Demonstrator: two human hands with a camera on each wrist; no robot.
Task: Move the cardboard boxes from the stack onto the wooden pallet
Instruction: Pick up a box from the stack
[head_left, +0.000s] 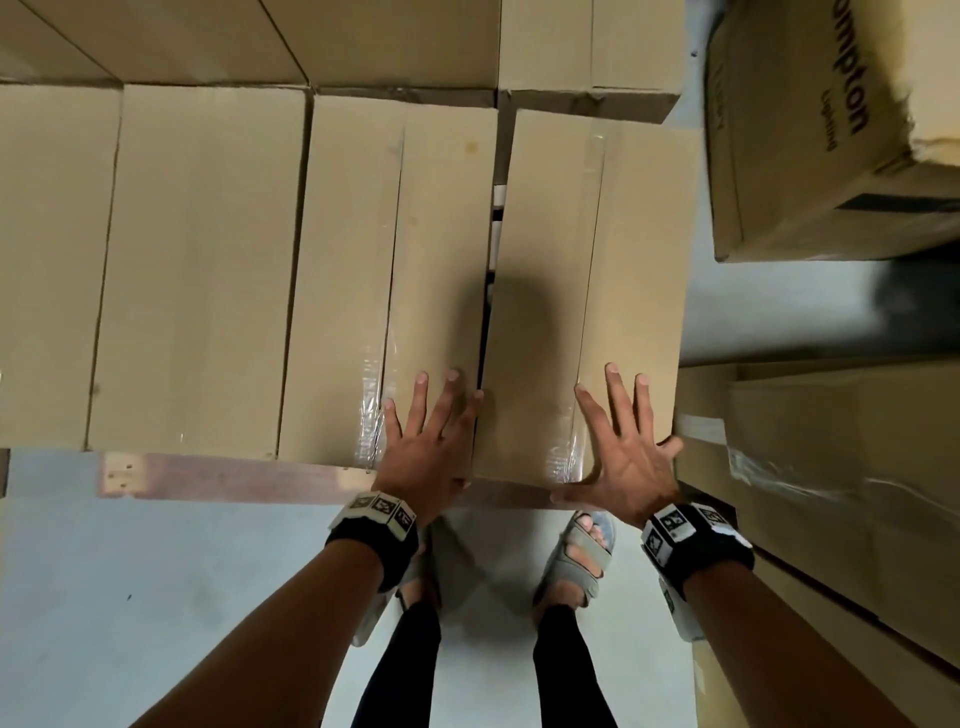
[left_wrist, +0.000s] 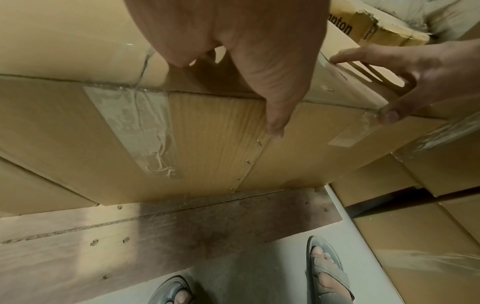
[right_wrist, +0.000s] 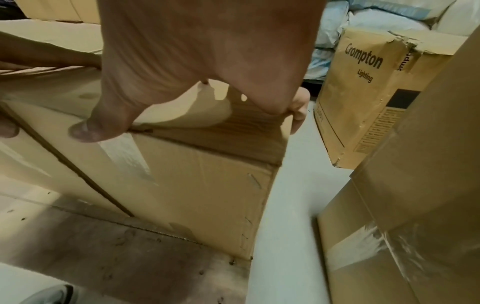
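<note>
A row of plain brown taped cardboard boxes (head_left: 197, 260) fills the worn wooden pallet (head_left: 234, 475). The rightmost long brown box (head_left: 587, 291) sits at the pallet's right end, slightly angled, a narrow gap beside its neighbour. Right hand (head_left: 623, 467) lies flat on its near top, fingers spread wide. Left hand (head_left: 431, 447) rests splayed across that gap, gripping nothing.

Pallet (head_left: 218, 474) on grey floor (head_left: 156, 597). Row of boxes (head_left: 197, 270) directly on it, side by side; rightmost box (head_left: 587, 291) at its right end.
</note>
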